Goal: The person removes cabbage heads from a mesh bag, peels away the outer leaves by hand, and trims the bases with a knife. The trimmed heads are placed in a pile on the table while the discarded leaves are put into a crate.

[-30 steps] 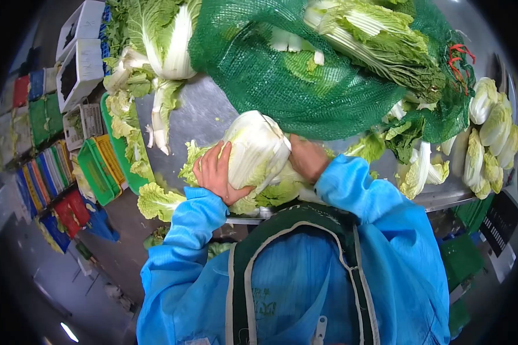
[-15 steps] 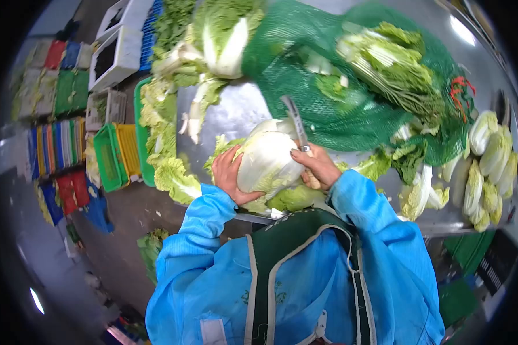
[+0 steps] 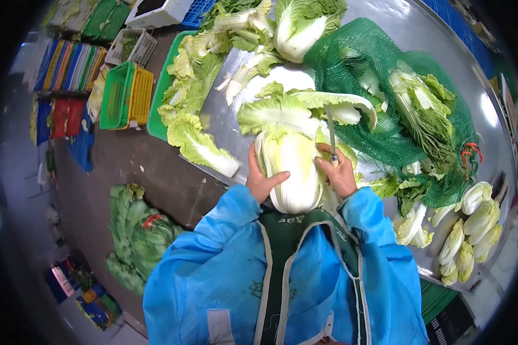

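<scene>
A pale napa cabbage stands between my two hands at the metal table's near edge, its white base toward my body. My left hand is curled round its left side, thumb across the front. Along the right side, my right hand grips the handle of a knife, blade pointing away from me; its fingers also press against the cabbage. Just beyond the head, detached outer leaves lie spread out, and one long white-ribbed leaf stretches right behind the blade.
A green mesh bag with cabbages covers the right of the metal table. Small trimmed cabbages sit at far right. Leaves fill a green tub at left. A stuffed green mesh sack lies on the floor.
The cabbage has turned from lying crosswise to base-toward-me, closer to my body. Outer leaves now lie loose beyond it. The knife stays in my right hand, and my view has shifted.
</scene>
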`<control>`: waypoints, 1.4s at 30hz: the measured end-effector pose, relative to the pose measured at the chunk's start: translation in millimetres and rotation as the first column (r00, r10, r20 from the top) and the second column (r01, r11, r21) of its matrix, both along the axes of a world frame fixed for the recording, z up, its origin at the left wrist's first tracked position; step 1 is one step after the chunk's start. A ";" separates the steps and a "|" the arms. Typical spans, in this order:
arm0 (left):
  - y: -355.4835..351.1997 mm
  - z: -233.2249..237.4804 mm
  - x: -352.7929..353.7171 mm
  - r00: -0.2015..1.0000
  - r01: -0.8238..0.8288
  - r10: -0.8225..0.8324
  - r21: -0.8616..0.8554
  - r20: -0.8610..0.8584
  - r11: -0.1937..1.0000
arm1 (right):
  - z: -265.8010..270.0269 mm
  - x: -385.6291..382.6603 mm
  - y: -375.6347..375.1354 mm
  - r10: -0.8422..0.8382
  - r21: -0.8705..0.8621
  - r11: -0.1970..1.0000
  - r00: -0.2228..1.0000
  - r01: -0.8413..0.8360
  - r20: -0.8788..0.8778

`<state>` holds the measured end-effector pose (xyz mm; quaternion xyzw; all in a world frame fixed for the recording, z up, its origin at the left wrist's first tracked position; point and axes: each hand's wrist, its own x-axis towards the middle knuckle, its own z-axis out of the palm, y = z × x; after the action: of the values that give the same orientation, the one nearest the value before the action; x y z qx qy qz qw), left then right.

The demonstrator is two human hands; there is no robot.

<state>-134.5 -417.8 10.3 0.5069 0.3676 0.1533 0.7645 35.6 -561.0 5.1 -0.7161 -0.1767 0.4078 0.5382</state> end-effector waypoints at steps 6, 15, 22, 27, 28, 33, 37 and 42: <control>12.6 -18.3 3.9 0.991 0.132 -0.130 -0.106 0.030 0.986 | -11.1 -2.6 -4.1 -0.070 -0.157 0.983 0.988 0.092 0.137; 9.1 20.5 23.3 0.984 0.032 0.002 -0.186 0.180 0.982 | 53.4 -6.6 23.4 -0.094 0.051 0.995 0.978 0.086 0.184; 36.9 -13.2 58.1 0.952 -0.302 0.307 0.162 -0.008 0.940 | 28.4 23.8 48.8 -0.028 -0.006 1.000 0.991 0.029 0.129; 81.2 -62.1 48.9 0.895 -0.434 0.447 0.253 0.006 0.865 | 0.4 43.9 73.5 0.022 0.002 1.000 0.988 -0.023 0.155; 90.4 -72.3 43.3 0.907 -0.394 0.421 0.299 -0.028 0.869 | 0.5 47.0 78.3 0.026 -0.016 1.000 0.993 -0.024 0.118; 99.8 -37.6 11.1 0.702 -0.212 0.620 0.727 -0.351 0.653 | -9.8 50.9 80.2 -0.006 -0.037 0.999 0.990 0.001 -0.140; 67.9 15.2 23.3 0.836 0.098 0.493 0.950 -0.241 0.297 | -17.0 36.2 86.3 0.019 -0.028 0.999 0.999 -0.020 -0.026; 44.0 -28.8 54.0 0.946 -0.315 0.323 0.320 0.030 0.894 | -16.1 8.3 95.9 0.088 0.120 0.988 0.990 -0.101 0.107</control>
<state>-80.6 -373.8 -18.6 0.5589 0.4251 0.3280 0.6319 43.9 -465.1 -10.9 -0.6916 -0.2626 0.3843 0.5523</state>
